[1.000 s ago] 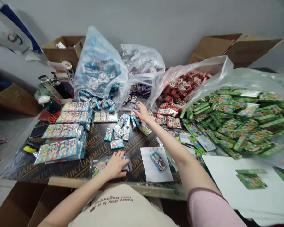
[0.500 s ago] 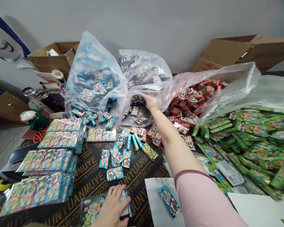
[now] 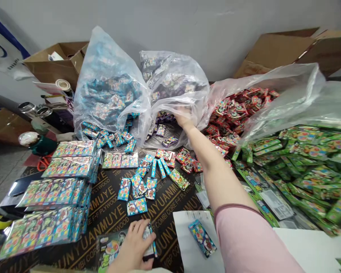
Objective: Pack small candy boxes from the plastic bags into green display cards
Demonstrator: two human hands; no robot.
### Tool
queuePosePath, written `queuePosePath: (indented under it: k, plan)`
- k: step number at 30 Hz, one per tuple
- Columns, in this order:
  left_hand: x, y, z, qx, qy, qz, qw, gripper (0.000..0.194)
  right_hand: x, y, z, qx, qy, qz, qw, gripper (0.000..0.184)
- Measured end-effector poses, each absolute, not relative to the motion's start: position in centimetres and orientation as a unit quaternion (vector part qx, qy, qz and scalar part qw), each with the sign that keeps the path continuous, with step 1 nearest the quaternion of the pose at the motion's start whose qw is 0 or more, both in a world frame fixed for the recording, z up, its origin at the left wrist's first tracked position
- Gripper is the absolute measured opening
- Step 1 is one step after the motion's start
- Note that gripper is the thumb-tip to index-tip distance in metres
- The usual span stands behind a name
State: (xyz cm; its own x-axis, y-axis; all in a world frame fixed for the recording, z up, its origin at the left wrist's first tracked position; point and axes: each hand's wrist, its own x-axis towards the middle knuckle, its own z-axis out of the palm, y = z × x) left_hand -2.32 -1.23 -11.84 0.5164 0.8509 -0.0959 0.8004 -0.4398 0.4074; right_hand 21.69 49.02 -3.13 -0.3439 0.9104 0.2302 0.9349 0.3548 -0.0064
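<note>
Head view: Across the table, a person's right hand (image 3: 184, 117) extends into a clear bag (image 3: 184, 77) of purple packets (image 3: 160, 130), its grip obscured by plastic. The left hand (image 3: 136, 242) rests, fingers bent, over a blue-edged pack (image 3: 152, 243) beside printed packaging (image 3: 109, 248); whether it grasps, I cannot tell.

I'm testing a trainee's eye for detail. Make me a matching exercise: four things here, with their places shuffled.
1. Bare left hand
2. Bare right hand
3. Single rectangular blue packet with colourful print
4. Heap of small, glossy red packets

A. On a white sheet of paper
B. Beside the heap of glossy green packets
C. Over flat, dark, printed packaging
D. Inside the mouth of a clear plastic bag of small purple packets

Right pairs: 1-C; 2-D; 3-A; 4-B
</note>
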Motion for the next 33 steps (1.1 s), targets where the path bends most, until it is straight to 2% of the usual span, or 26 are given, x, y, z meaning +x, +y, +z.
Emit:
queuePosePath:
  k: [3,5,12,15,18,19,20,23,25,27,33]
  plan:
    - [-2.3,-1.2,-11.4,0.839,0.495,0.078,0.213,0.059,21.0,44.7,-1.4,-0.568,-0.804,-0.095,0.147,0.044]
    - [-2.2,-1.1,-11.0,0.835,0.497,0.083,0.222,0.058,20.5,40.2,-0.8,-0.566,-0.799,-0.090,0.183,0.051]
    - [-1.9,-0.5,-7.5,0.852,0.478,0.032,0.213,0.060,17.7,23.7,-4.2,-0.502,-0.770,0.131,0.371,0.077]
    - [-1.7,-0.3,-6.2,0.858,0.473,0.024,0.199,0.061,17.2,20.4,-5.2,-0.528,-0.756,0.175,0.346,0.099]
    - [-1.7,-0.5,-5.7,0.845,0.486,0.051,0.216,0.073,17.3,17.5,-4.9,-0.543,-0.769,0.169,0.292,0.118]
    - [-1.8,-0.7,-5.7,0.838,0.497,0.062,0.218,0.079,17.5,16.2,-4.8,-0.543,-0.767,0.171,0.297,0.114]
    - [-2.0,-1.0,-5.8,0.831,0.509,0.070,0.215,0.084,17.6,14.6,-4.7,-0.540,-0.759,0.184,0.313,0.102]
    - [-2.8,-1.9,-6.3,0.813,0.543,0.079,0.194,0.095,17.8,8.6,-5.4,-0.534,-0.714,0.287,0.349,0.049]
    - [-3.3,-2.4,-6.6,0.804,0.556,0.106,0.181,0.095,17.5,4.2,-6.3,-0.540,-0.680,0.362,0.339,0.034]
    - [-3.6,-2.7,-6.6,0.792,0.565,0.160,0.167,0.095,16.9,0.5,-7.2,-0.551,-0.628,0.427,0.346,0.031]
    - [-3.1,-2.7,-5.9,0.795,0.532,0.239,0.167,0.094,14.7,-2.9,-7.2,-0.502,-0.332,0.665,0.443,0.047]
